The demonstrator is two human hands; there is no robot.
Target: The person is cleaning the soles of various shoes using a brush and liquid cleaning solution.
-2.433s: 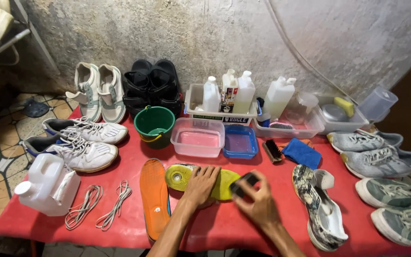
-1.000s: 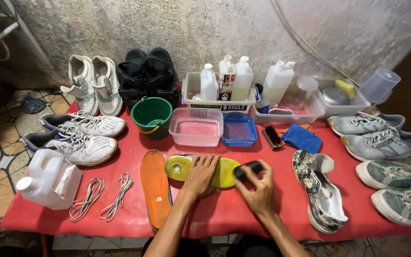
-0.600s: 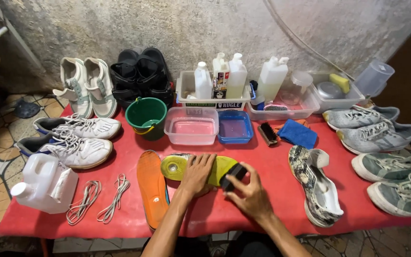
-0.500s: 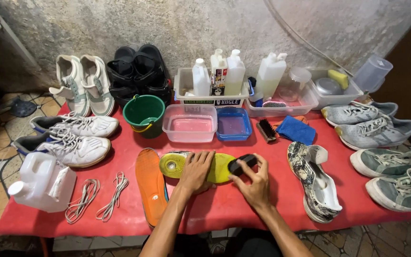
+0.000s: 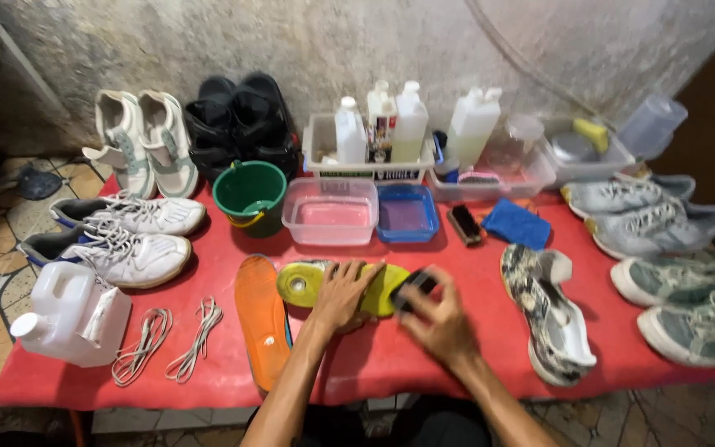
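A yellow-green insole lies flat on the red table. My left hand presses down on its middle with fingers spread. My right hand grips a small black brush and holds it against the right end of the insole; this hand is blurred. An orange insole lies lengthwise just left of my left forearm. A patterned grey shoe rests to the right of my right hand.
Behind the insole stand a green bucket, a clear tub of pinkish water and a blue tub. White laces and a white jug lie at the left. Several pairs of shoes line both sides and the back.
My right hand with the brush has moved left onto the insole's right end. My left hand has stayed pressed on the insole. The camera has tilted slightly.
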